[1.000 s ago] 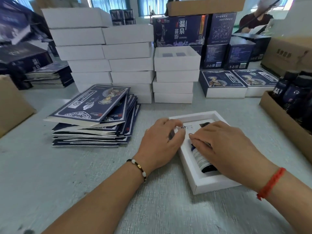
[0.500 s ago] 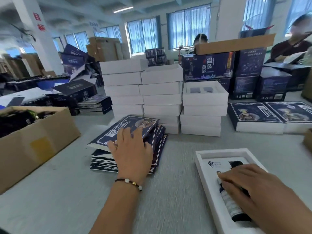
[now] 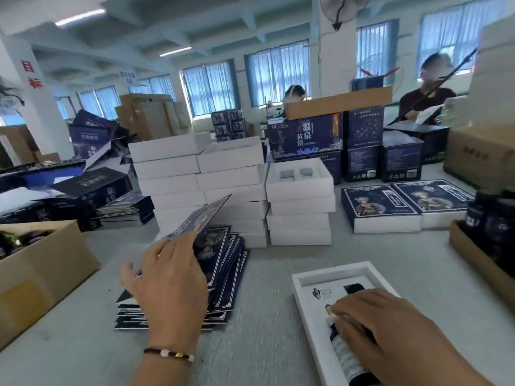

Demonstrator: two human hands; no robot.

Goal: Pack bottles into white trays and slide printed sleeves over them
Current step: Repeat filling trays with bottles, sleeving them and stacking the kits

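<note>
Left hand point(image 3: 170, 285) pinched a printed sleeve point(image 3: 202, 217) tilted above the sleeve stack point(image 3: 223, 277); right hand point(image 3: 381, 330) rested flat-fingered on the bottle point(image 3: 347, 355) in the white tray point(image 3: 306, 302)

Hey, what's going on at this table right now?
A person is packing bottles. Their left hand lifts one printed sleeve off the stack of sleeves, tilted up at its far end. Their right hand rests on a dark bottle lying in an open white tray. No sleeve is on that tray yet.
</note>
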